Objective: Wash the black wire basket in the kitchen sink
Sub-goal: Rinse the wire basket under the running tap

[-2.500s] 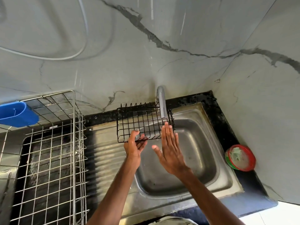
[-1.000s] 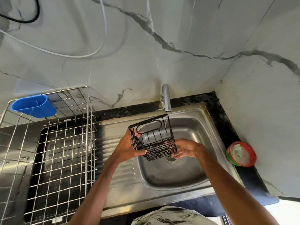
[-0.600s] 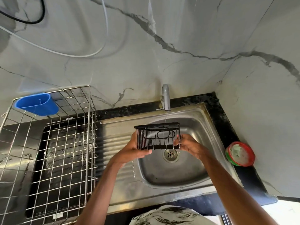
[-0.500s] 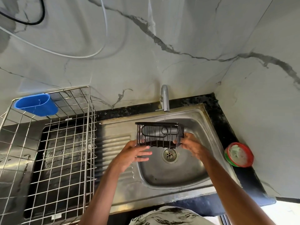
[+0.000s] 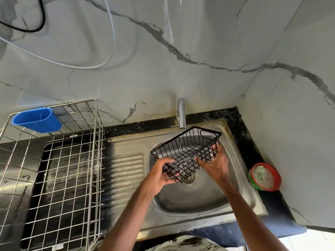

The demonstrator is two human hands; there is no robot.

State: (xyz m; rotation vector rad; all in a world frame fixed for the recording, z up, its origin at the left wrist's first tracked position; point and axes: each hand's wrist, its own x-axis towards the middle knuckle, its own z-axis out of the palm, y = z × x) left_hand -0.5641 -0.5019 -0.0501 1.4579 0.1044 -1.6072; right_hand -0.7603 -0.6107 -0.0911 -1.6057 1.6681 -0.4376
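The black wire basket (image 5: 186, 151) hangs tilted over the steel sink (image 5: 195, 198), its open side turned up toward the tap (image 5: 181, 114). A thin stream of water falls from the tap into it. My left hand (image 5: 161, 175) grips the basket's near left corner, thumb over the wire. My right hand (image 5: 214, 163) cups the basket from below on the right side, fingers bent up against the mesh. The sink's drain (image 5: 188, 178) shows through the wires beneath.
A large steel wire dish rack (image 5: 59, 174) stands on the left, with a blue plastic cup holder (image 5: 37, 120) hung on its back rim. A red-rimmed round container (image 5: 264, 176) sits on the black counter at the right. Marble walls close the corner.
The basket has been turned from lying on its side to open side up and moved right under the running water. My right hand has slid beneath it, my left hand took hold again.
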